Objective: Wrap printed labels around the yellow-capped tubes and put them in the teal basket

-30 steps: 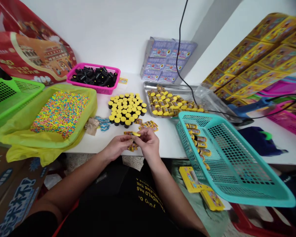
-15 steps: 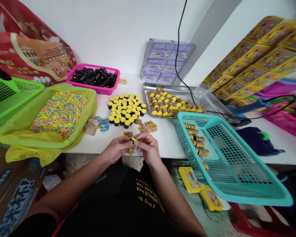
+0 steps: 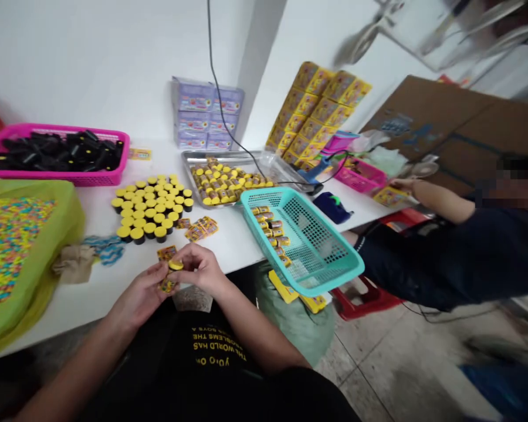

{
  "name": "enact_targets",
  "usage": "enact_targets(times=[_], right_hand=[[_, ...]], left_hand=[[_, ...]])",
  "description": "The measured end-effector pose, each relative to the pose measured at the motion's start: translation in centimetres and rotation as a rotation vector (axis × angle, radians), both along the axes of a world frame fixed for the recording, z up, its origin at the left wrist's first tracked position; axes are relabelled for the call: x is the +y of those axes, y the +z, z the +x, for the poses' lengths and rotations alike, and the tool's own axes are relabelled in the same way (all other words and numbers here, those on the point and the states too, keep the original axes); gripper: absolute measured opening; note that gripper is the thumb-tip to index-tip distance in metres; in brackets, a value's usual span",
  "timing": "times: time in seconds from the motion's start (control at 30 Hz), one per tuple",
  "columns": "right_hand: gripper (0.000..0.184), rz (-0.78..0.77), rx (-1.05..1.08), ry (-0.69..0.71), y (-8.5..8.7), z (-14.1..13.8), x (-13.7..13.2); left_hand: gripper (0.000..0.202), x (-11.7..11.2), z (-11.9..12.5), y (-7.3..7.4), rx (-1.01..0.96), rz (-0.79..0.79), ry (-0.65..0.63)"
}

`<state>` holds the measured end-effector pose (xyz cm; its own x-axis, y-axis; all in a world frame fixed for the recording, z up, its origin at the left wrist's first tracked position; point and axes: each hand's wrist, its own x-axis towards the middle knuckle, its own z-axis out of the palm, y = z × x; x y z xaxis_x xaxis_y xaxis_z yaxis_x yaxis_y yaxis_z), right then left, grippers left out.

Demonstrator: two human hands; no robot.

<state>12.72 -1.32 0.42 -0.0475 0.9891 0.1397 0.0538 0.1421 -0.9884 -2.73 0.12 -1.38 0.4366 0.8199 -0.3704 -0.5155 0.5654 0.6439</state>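
A small yellow-lidded canister (image 3: pixel 175 265) sits between my two hands above the table's front edge. My left hand (image 3: pixel 141 293) is closed on its left side, and my right hand (image 3: pixel 203 268) pinches it from the right. Fingers hide most of its body. Printed label stickers (image 3: pixel 166 253) show just behind and below the fingers. Another small pile of labels (image 3: pixel 202 228) lies on the table beyond my right hand. Behind my hands stands a cluster of black canisters with yellow lids (image 3: pixel 152 205).
A teal basket (image 3: pixel 356 266) with labelled canisters overhangs the table edge at right. Behind it is a metal tray (image 3: pixel 189 157) of labelled canisters. A pink basket (image 3: pixel 118 176) holds black canisters; a yellow-green lined bin (image 3: pixel 70 228) holds colourful candies. Another person's hand (image 3: pixel 402 184) touches a yellow box at right.
My view has turned right, bringing another person at the right into sight. Both hands still hold the canister, its yellow lid now turned more upward.
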Motion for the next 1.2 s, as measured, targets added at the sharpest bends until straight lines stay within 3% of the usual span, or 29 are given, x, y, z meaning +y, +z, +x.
enact_targets(times=[0.1,0.13,0.23,0.3,0.37,0.47,0.6,0.87,1.03,1.2], right_hand=[[0.032,0.021,-0.004,0.102,0.0,0.6,-0.2],[0.028,0.078,-0.056,0.057,-0.1,0.8,-0.3],[0.024,0.385,-0.276,-0.098,-0.9,1.1,-0.3],[0.026,0.602,-0.385,-0.117,-1.6,1.1,-0.2],[0.031,0.708,-0.436,-0.086,-2.3,1.1,0.0],[0.039,0.643,-0.397,-0.115,-2.9,1.0,0.1],[0.028,0.519,-0.315,-0.14,-3.2,0.9,0.2],[0.027,0.649,-0.457,-0.179,-3.7,0.4,0.3],[0.03,0.577,-0.341,-0.173,-3.7,0.2,0.1],[0.034,0.674,-0.415,-0.174,-3.8,0.4,0.0]], left_hand=[[0.022,0.3,0.2,0.0,-0.006,0.009,-0.007],[0.024,0.2,0.4,0.1,-0.016,0.01,-0.011],[0.028,0.2,1.0,0.3,-0.047,-0.034,-0.039],[0.025,0.5,1.4,0.2,-0.063,-0.074,-0.007],[0.017,0.8,1.5,0.1,-0.069,-0.057,0.068],[0.016,1.0,1.5,0.0,-0.043,-0.007,0.116],[0.017,1.0,1.4,0.4,-0.042,-0.033,0.108],[0.014,1.0,1.3,0.6,-0.1,-0.09,0.139],[0.014,0.7,1.3,0.6,-0.114,-0.062,0.093],[0.008,0.5,1.0,0.8,-0.134,-0.16,0.112]])
